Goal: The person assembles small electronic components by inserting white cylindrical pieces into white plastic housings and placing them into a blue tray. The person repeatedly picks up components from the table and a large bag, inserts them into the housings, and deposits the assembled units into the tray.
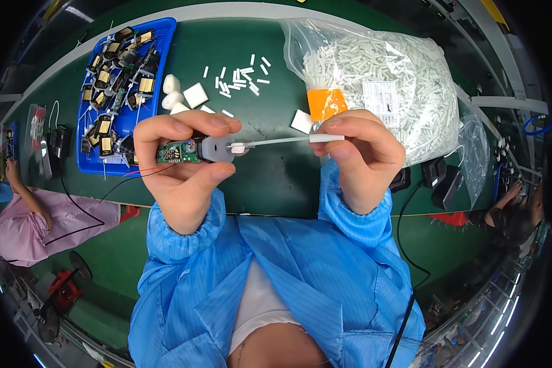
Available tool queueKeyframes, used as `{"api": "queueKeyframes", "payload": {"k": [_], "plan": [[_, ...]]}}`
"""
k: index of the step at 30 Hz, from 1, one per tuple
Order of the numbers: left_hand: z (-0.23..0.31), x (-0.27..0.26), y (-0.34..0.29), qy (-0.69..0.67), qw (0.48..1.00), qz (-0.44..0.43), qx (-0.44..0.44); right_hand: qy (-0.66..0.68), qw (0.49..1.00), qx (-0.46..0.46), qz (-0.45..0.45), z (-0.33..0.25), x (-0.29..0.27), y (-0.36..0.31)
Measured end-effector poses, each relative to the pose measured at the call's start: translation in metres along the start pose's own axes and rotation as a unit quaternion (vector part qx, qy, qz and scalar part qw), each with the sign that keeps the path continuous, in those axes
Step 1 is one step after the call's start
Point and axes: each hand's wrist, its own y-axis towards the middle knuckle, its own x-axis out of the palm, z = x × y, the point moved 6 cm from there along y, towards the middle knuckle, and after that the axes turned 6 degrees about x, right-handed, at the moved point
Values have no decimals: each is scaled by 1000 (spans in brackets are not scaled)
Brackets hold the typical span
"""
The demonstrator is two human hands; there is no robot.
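My left hand (187,153) is closed round a small electronic assembly with a green circuit board (181,151) and a dark grey round end (218,149). From that end a thin pale rod or wire (276,141) runs right toward my other hand. Between the thumb and fingers of my right hand (362,147) is a short white tube (327,138), level with the rod; whether the rod's tip is inside it I cannot tell. Loose white tubes (239,80) of the same sort lie scattered on the green table (251,43) beyond my hands.
At the left a blue tray (167,49) holds several similar assemblies (107,92). White blocks (195,95) sit beside it. A big clear bag (386,73) full of white tubes fills the right side. Black cables hang at both sides; other people (43,214) sit left and right.
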Motion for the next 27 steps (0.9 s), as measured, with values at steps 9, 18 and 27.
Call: {"api": "queueKeyframes", "payload": {"k": [9, 18, 27], "plan": [[-9, 17, 2, 43, 995, -91, 12, -117, 991, 16, -68, 1, 8, 9], [-4, 26, -3, 80, 983, -136, 96, -198, 971, -11, -136, 5, 22, 16], [38, -71, 13, 361, 927, 94, -52, -172, 970, 65, -157, 49, 55, 30]]}}
